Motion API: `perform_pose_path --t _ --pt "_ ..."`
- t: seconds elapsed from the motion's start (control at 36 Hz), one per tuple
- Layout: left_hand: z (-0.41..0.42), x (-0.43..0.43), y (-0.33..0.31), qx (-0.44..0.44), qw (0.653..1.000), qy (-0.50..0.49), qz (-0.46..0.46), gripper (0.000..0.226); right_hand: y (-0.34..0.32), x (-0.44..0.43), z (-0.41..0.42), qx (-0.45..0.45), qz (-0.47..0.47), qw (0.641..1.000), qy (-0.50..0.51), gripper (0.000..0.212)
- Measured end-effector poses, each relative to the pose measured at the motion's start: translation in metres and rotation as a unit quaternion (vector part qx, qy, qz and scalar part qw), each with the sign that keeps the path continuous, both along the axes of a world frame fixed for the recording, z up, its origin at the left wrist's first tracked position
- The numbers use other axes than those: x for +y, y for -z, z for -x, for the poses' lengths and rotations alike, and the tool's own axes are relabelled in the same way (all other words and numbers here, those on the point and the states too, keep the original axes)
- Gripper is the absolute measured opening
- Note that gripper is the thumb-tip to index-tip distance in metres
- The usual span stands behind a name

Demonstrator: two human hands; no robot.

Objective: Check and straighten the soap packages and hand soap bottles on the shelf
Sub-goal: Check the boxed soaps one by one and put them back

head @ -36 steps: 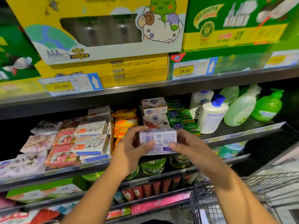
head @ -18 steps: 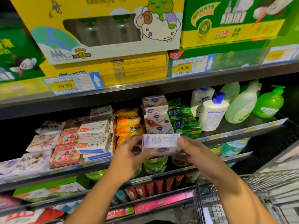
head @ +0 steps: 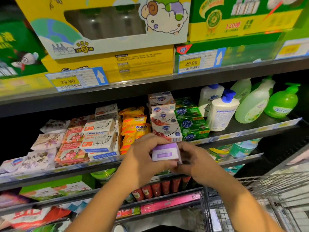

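lilac soap box at frame centre, in the pinch of left hand and right hand; shelf just behind

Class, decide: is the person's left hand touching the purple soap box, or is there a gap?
Touching. The head view shows the left hand wrapped round the left end of the purple soap box, with no gap.

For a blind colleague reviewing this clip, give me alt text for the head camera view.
The left hand and right hand hold a purple-and-white soap box before a shelf of stacked soap packages, hand soap bottles at its right end.
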State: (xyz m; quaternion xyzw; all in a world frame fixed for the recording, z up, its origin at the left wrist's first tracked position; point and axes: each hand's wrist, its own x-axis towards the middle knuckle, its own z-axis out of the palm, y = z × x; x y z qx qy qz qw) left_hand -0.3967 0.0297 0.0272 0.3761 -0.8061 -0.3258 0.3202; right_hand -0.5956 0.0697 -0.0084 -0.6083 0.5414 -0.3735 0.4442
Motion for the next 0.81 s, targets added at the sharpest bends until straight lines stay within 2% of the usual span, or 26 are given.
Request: perform_pose_path --t 0.06,0.14,0.25,0.33,0.5,0.56,0.61,0.72,0.81 --pt "0.004 -0.001 -0.001 -0.03 0.999 0.014 0.038 0.04 0.007 0.002 -0.007 -0.011 0.009 1.0 -0.007 0.052" --pt "0.002 -0.002 -0.002 -0.053 0.998 0.006 0.039 0.038 0.011 0.004 -0.007 -0.006 0.015 1.0 -0.003 0.052" --pt "-0.014 -0.004 -0.001 -0.033 0.998 -0.03 -0.036 0.041 -0.005 0.011 0.013 -0.026 0.021 0.998 0.056 0.053" --pt "-0.019 0.0 0.007 -0.013 0.992 -0.038 -0.123 0.045 -0.019 0.016 0.025 -0.062 0.069 0.992 0.09 0.06" --pt "-0.007 0.004 0.039 -0.02 0.993 -0.06 -0.102 0.05 -0.03 0.019 0.009 0.01 0.139 0.989 0.052 0.061" --pt "-0.009 0.004 0.043 -0.002 0.991 -0.071 -0.109 0.049 -0.029 0.019 0.006 0.06 0.144 0.987 0.031 0.061" --pt "-0.015 0.005 0.038 0.038 0.985 -0.09 -0.144 0.05 -0.029 0.018 0.009 0.056 0.129 0.989 0.042 0.059" --pt "-0.018 0.003 0.013 0.177 0.951 -0.09 -0.236 0.055 -0.033 0.011 0.013 -0.062 0.067 0.992 0.089 0.05" --pt "-0.015 0.0 0.003 0.236 0.914 -0.082 -0.32 0.047 -0.034 0.004 0.008 -0.144 -0.014 0.985 0.095 0.038"
